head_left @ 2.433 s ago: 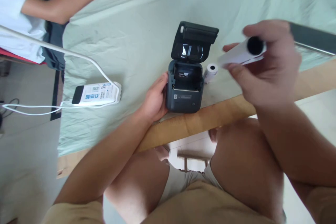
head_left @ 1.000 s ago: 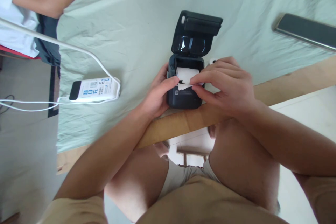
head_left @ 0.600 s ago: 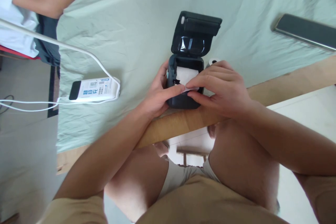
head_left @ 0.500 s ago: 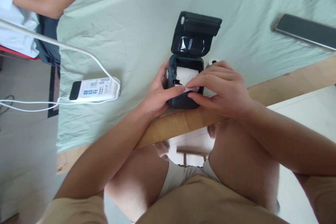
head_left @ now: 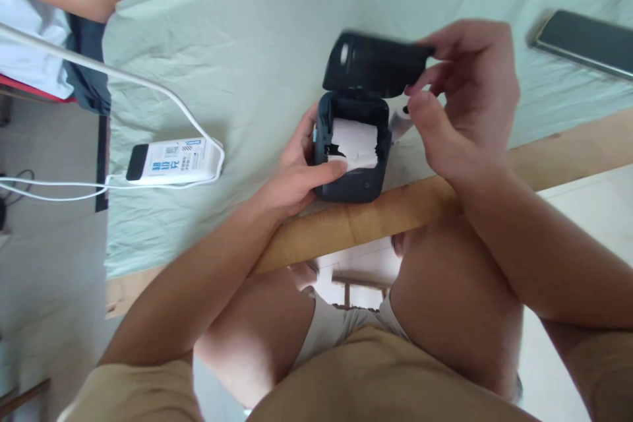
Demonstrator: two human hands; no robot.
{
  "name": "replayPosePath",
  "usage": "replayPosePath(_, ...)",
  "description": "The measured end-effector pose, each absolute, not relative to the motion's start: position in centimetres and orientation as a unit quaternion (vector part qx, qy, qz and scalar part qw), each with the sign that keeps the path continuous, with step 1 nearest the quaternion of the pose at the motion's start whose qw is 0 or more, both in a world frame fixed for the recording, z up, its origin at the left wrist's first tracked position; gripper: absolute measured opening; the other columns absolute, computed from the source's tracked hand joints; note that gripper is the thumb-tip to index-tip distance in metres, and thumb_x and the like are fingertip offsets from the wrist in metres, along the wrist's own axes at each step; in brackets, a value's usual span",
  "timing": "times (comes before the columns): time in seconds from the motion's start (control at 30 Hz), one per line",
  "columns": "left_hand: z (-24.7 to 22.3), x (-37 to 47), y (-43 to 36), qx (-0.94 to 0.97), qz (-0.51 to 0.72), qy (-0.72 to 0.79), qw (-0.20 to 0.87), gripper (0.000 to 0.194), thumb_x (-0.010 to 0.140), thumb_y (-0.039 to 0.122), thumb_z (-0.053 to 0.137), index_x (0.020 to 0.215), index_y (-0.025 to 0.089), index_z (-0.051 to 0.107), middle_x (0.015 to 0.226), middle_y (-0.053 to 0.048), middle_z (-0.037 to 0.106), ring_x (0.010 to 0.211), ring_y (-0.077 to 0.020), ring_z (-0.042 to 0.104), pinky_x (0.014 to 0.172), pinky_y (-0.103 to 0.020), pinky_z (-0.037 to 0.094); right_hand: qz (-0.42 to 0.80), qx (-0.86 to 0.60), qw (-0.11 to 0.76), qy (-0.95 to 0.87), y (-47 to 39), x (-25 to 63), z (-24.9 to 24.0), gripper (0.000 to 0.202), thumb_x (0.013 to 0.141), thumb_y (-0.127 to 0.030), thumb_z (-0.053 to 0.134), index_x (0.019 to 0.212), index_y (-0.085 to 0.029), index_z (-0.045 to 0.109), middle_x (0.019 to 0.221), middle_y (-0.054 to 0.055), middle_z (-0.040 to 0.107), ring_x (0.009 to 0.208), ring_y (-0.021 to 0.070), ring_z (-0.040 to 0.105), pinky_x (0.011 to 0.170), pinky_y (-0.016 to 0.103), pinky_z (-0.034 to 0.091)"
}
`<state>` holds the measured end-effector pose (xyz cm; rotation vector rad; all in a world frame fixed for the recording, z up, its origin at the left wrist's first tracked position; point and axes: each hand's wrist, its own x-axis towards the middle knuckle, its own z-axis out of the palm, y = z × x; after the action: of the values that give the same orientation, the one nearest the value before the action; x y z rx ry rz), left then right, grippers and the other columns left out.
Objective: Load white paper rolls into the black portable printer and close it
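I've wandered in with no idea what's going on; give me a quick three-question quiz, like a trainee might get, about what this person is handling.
1. Choose one: the larger white paper roll sits (a) underneath, (b) inside or (c) behind the dark grey plastic device.
2. True or false: the left hand is on the raised black plastic lid.
3. Fill in: the white rectangular block with blue lettering, on the pale green cloth, has one end coloured ____.

Key:
1. (b) inside.
2. False; it holds the device, and the right hand is at the lid.
3. Black.
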<state>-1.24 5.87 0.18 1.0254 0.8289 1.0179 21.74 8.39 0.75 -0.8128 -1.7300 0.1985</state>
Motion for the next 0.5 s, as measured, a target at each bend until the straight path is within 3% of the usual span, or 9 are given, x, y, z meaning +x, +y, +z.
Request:
replayPosePath(0.13, 0.1, -1.4, 6.0, 0.453, 0.449, 0.381, 0.669, 0.087, 0.067, 0.038, 0.099, 0.144, 0.027, 0.060, 0.131, -0.008, 0.078, 0.132, -0.0384, 0.074, 0.101, -0.046, 0.064, 0.038, -0.313, 0.525, -0.790, 7.6, 21.9, 1.3, 0.012, 0.097, -0.041, 0.073, 0.107, -0.034, 0.073, 0.109, 0.003, 0.075, 0.097, 0.0252, 0.072, 0.081, 0.047, 0.061)
replayPosePath(0.27, 0.0, -1.5, 6.1, 0.441, 0.451, 0.372, 0.681, 0.091, 0.064, 0.038, 0.101, 0.144, 0.027, 0.058, 0.135, -0.006, 0.078, 0.130, -0.0348, 0.075, 0.099, -0.041, 0.066, 0.055, -0.323, 0.447, -0.832, 7.3, 22.7, 0.9, 0.023, 0.090, -0.036, 0.084, 0.111, -0.037, 0.073, 0.123, 0.005, 0.073, 0.109, 0.0295, 0.073, 0.090, 0.054, 0.066)
replayPosePath(0.43, 0.4, -1.2, 5.8, 0.415, 0.454, 0.354, 0.704, 0.071, 0.076, 0.052, 0.097, 0.133, 0.025, 0.063, 0.125, -0.009, 0.082, 0.124, -0.0368, 0.079, 0.096, -0.044, 0.067, 0.070, -0.380, 0.402, -0.830, 6.5, 22.4, 1.5, 0.006, 0.103, -0.037, 0.071, 0.109, -0.039, 0.072, 0.130, 0.006, 0.074, 0.118, 0.0315, 0.072, 0.098, 0.057, 0.064)
replayPosePath(0.5, 0.6, -0.9, 5.6, 0.406, 0.451, 0.363, 0.707, 0.064, 0.080, 0.057, 0.095, 0.127, 0.024, 0.066, 0.118, -0.010, 0.083, 0.124, -0.0384, 0.080, 0.098, -0.046, 0.066, 0.067, -0.383, 0.403, -0.829, 6.2, 22.1, 2.0, 0.010, 0.104, -0.038, 0.069, 0.114, -0.036, 0.071, 0.130, 0.007, 0.075, 0.120, 0.0323, 0.073, 0.099, 0.058, 0.063)
